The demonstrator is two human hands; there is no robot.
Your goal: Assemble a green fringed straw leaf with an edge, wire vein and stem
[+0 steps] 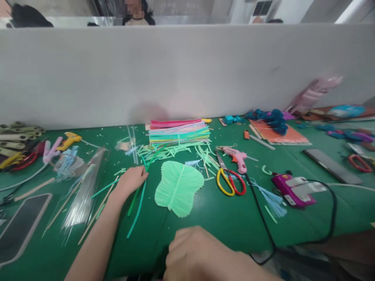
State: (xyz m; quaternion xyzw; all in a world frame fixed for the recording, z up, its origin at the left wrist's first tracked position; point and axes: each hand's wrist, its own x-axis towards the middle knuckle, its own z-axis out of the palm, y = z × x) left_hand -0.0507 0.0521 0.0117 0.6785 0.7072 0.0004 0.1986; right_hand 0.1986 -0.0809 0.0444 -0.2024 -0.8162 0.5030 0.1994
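My left hand (133, 177) is closed at the left of the middle of the table, its fingertips pinching at green pipe cleaners (136, 216) that run past on both sides of the fingers. Right of it lies a pale green leaf- or butterfly-shaped piece (178, 187) of fuzzy strips, flat and touched by neither hand. Low in the view, close to the table's front edge, my right hand (193, 249) is curled with the back of the hand up. Its fingertips are hidden, so I cannot see whether anything is in them.
Bundled coloured pipe cleaners (179, 132) lie behind cut green pieces (164, 151). Scissors (230, 181) and a pink glue gun (238, 158) with a black cord lie to the right, beside a purple device (293, 191). A phone (23, 226) lies left. A white partition (187, 70) stands behind.
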